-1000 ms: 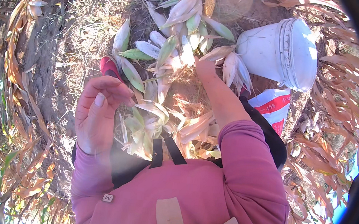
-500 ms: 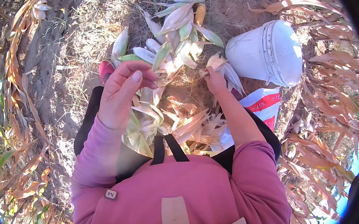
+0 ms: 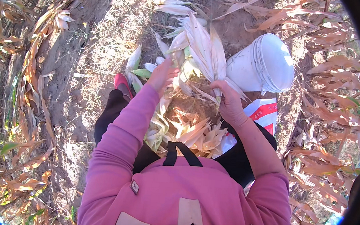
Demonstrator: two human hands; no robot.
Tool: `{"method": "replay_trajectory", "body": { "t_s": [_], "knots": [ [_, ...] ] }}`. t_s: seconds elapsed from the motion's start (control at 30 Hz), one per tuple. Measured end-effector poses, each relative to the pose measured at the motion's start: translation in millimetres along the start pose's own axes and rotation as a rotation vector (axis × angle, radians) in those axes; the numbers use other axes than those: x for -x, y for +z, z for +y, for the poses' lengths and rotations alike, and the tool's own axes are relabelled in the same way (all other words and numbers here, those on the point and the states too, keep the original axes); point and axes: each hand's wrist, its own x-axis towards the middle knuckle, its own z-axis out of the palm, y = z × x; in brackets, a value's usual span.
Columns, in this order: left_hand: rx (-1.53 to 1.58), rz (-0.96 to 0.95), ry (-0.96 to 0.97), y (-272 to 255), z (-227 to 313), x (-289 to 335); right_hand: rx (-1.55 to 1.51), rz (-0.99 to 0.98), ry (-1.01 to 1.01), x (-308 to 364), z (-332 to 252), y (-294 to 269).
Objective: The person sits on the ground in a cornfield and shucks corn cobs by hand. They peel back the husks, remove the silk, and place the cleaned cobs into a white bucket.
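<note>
My right hand (image 3: pixel 228 102) grips the stem end of a corn ear in pale husk (image 3: pixel 205 50), held up with its husk leaves fanning away from me. My left hand (image 3: pixel 163 74) reaches forward beside that ear and touches its husk leaves on the left side. Below both hands a pile of stripped pale husks (image 3: pixel 191 133) lies between my knees. More husked ears (image 3: pixel 167 0) lie on the soil farther ahead.
A white plastic bucket (image 3: pixel 265 64) lies on its side to the right of the ear. A white and red sack (image 3: pixel 262 114) sits under my right forearm. Dry corn stalks and leaves (image 3: pixel 38 55) line the left and right edges around bare soil.
My right hand has lifted a husked ear up off the pile. My left hand has moved from near my lap forward onto the ear's husk.
</note>
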Motion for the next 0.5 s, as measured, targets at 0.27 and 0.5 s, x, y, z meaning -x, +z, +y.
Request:
{"method": "replay_trajectory", "body": {
  "t_s": [0.27, 0.5],
  "knots": [
    [0.001, -0.02, 0.364, 8.8, 45.5, 18.8, 0.406, -0.318, 0.324, 48.2, 104.5, 33.4],
    [0.106, 0.077, 0.565, -19.1, 69.2, 31.9, 0.454, -0.303, 0.104, 29.0, 93.7, 74.4]
  ]
}}
